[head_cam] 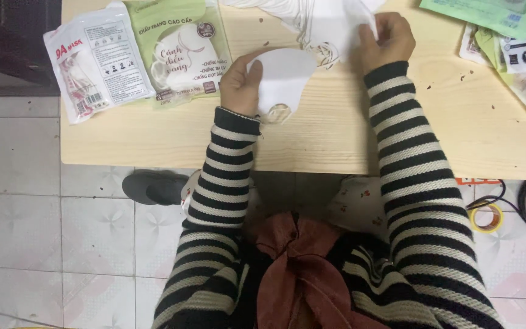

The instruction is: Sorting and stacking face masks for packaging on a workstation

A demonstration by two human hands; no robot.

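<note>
Head view looks straight down on a pale wooden table [312,146] and two arms in black-and-white striped sleeves. Closed on the near edge of a white face mask [284,79], the left hand [240,85] has its thumb on top and its fingers beneath, so the mask lies flat and spreads away to the hand's right, its long axis running roughly across the table. Just beyond it, touching or nearly so, a second white mask [330,27] lies toward the far edge; the right hand [388,39] pinches its right-hand corner between thumb and fingertips. The left hand is the nearer one to the front mask, the right hand is well clear of it. Left of the hands lie a white mask packet [95,61] and a green mask packet [181,52], side by side; more green packets [506,24] sit at the far right. Below the table edge a roll of yellow tape [487,217] rests on the tiled floor.
</note>
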